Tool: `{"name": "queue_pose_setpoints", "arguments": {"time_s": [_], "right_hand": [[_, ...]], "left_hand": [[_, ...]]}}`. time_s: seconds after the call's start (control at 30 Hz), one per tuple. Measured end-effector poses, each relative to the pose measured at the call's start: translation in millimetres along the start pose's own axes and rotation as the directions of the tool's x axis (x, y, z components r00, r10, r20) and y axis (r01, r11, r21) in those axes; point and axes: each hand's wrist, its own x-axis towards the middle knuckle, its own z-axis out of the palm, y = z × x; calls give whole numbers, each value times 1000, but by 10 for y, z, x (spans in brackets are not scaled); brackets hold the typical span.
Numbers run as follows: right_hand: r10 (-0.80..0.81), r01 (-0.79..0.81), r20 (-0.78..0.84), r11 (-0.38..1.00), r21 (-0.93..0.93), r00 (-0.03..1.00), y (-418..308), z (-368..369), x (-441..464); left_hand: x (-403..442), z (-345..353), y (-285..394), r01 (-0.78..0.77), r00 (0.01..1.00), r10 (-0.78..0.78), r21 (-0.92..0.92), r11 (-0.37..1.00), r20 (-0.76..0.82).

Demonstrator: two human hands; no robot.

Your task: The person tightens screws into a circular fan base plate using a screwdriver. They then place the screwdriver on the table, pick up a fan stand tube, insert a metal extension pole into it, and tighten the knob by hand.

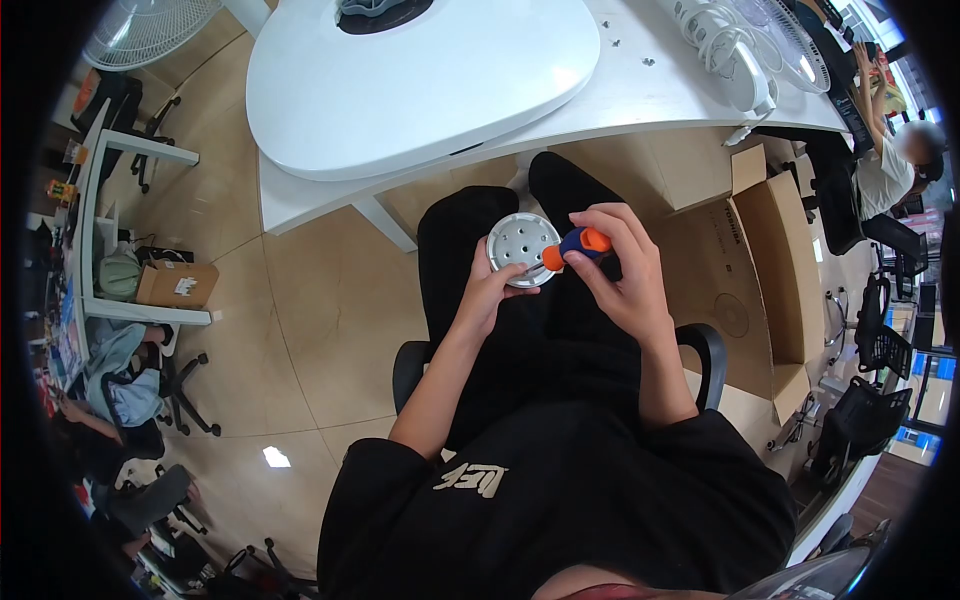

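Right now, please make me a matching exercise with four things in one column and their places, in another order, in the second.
Things:
1. disc
2. screwdriver
3. Toshiba box
4. white cord

Places:
A. on the table
B. in the right hand
C. beside the chair
D. in the left hand

Right pairs: 1-D, 2-B, 3-C, 4-A
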Motion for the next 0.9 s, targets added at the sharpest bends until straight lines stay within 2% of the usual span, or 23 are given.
{"name": "queue_pose_setpoints", "arguments": {"time_s": [0.3,0.5,0.77,0.9], "right_hand": [[-42,42,47,999,-15,998,-10,15,15],[-138,140,189,990,3,972,-92,-7,37],[-219,187,264,972,143,939,-148,117,82],[-233,214,301,972,95,925,-230,167,111]], "left_hand": [[-11,-41,-22,-9,1000,9,6,1000,25],[-6,-71,-65,-44,998,47,-56,997,52],[-69,-115,-65,-48,999,50,-96,994,11],[-186,-205,-65,-70,997,69,-98,993,-20]]}}
